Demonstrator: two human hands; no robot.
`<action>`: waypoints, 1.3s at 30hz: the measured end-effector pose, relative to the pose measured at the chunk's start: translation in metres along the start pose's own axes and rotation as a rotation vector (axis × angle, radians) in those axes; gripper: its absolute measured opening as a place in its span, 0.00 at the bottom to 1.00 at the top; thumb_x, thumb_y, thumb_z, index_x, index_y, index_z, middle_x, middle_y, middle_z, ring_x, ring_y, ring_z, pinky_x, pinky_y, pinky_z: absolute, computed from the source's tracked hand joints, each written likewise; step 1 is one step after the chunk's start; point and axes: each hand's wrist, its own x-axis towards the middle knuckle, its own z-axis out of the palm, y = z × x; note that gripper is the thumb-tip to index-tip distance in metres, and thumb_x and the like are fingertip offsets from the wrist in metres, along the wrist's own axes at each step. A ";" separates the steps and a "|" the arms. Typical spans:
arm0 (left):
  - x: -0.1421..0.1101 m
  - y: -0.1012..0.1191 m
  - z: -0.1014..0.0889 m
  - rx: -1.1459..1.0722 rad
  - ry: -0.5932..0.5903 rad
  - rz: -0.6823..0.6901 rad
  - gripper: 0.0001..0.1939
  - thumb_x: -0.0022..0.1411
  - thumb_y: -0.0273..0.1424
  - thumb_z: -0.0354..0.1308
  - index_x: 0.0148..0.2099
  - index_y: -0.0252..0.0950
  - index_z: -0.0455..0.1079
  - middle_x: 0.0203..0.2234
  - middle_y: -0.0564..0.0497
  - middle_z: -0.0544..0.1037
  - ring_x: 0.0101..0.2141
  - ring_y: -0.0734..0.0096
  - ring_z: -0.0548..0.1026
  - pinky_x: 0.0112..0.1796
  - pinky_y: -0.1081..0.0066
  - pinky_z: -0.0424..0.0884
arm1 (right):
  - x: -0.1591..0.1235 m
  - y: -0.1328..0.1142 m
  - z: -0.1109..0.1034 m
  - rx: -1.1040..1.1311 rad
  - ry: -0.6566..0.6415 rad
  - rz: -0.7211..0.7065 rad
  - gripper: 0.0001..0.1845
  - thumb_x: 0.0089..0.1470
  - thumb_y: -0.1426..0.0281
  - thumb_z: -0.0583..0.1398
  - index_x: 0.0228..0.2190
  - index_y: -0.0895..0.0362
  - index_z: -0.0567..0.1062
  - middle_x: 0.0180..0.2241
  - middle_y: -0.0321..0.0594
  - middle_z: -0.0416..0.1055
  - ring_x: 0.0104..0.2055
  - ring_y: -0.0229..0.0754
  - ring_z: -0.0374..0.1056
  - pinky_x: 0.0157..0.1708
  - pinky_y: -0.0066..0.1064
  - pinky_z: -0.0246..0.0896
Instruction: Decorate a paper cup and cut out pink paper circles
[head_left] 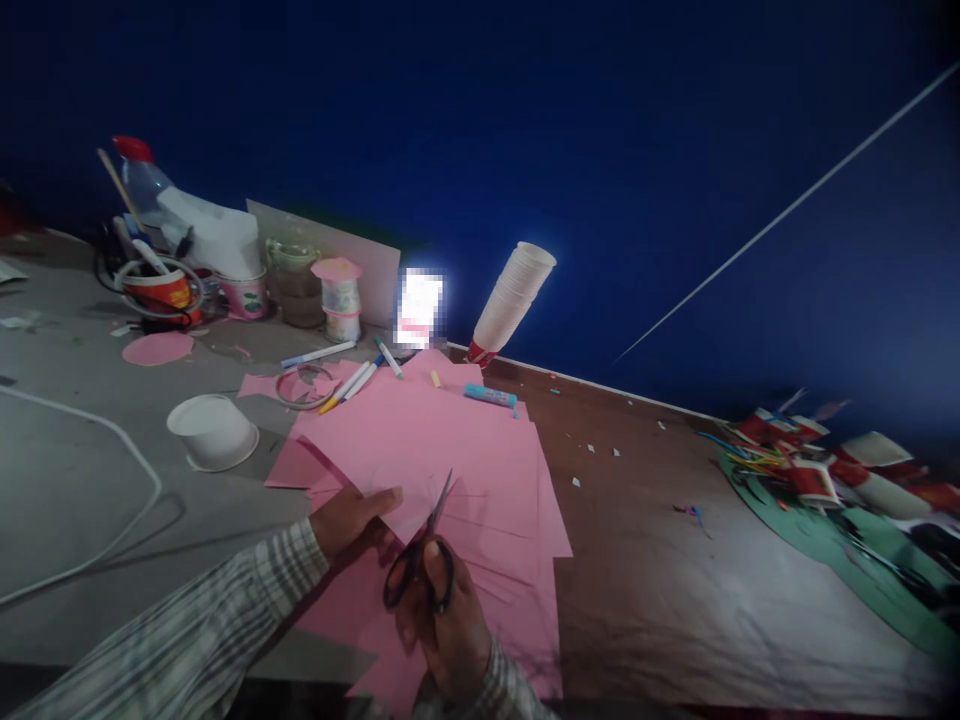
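Observation:
My left hand [351, 518] pinches the near left edge of a piece of pink paper [397, 490], its thumb lying on top. A faint curved line shows on that piece. In my right hand [450, 630] is a pair of scissors [437, 515] with black handles, the fingers through the loops. The blades point up and away, close beside the right edge of the held piece; whether they touch it I cannot tell. Beneath both hands lies a stack of pink sheets [495, 450]. A white paper cup [214, 432] lies tipped to the left of the stack.
Several markers [352, 380], a tape ring [306, 386] and a blue glue stick [490, 395] lie around the stack's far side. Behind stand a tall stack of paper cups [514, 300] and a pen-filled red cup [157, 290]. Cup crafts [814, 480] sit at far right.

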 end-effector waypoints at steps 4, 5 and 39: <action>-0.001 -0.001 -0.001 0.009 0.005 0.000 0.19 0.61 0.29 0.47 0.23 0.27 0.72 0.09 0.60 0.67 0.13 0.83 0.67 0.25 0.77 0.60 | 0.000 0.000 0.000 -0.011 -0.013 -0.010 0.27 0.47 0.45 0.61 0.26 0.59 0.72 0.20 0.35 0.73 0.09 0.27 0.57 0.07 0.17 0.47; -0.001 -0.001 -0.001 0.010 -0.003 0.000 0.19 0.61 0.29 0.48 0.22 0.27 0.71 0.09 0.59 0.67 0.13 0.83 0.67 0.24 0.77 0.60 | -0.001 0.000 0.000 -0.016 -0.016 -0.014 0.27 0.48 0.46 0.61 0.27 0.59 0.72 0.20 0.35 0.73 0.09 0.27 0.57 0.07 0.17 0.47; 0.003 -0.013 -0.007 -0.012 -0.031 0.025 0.17 0.53 0.41 0.60 0.21 0.33 0.71 0.09 0.55 0.68 0.13 0.75 0.65 0.18 0.73 0.62 | -0.002 0.002 -0.003 -0.150 -0.021 -0.040 0.26 0.52 0.46 0.58 0.27 0.58 0.72 0.19 0.33 0.70 0.07 0.24 0.50 0.06 0.17 0.41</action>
